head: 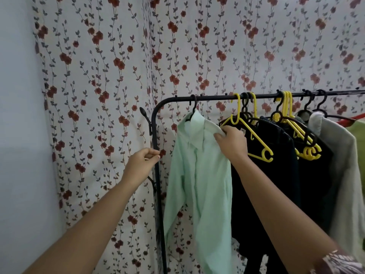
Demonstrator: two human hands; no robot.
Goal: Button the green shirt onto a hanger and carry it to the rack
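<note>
Evidently, the task stood near completion. The green shirt (197,175) hung from a black hanger (194,105) hooked over the rack (217,98) rail at its 9 o'clock end, just beside the dark garments (276,165) at 3 o'clock. The shirt front appeared closed; individual buttons were too small to confirm. The right hand (231,144) gripped the shirt's shoulder at 2 o'clock, fingers curled over the fabric edge. The left hand (141,161) hovered at the shirt's 9 o'clock, beside the rack upright, fingers curled with thumb near forefinger; whether it pinched anything could not be told. Remaining work, by judgement: straighten the shoulder and let go.
</note>
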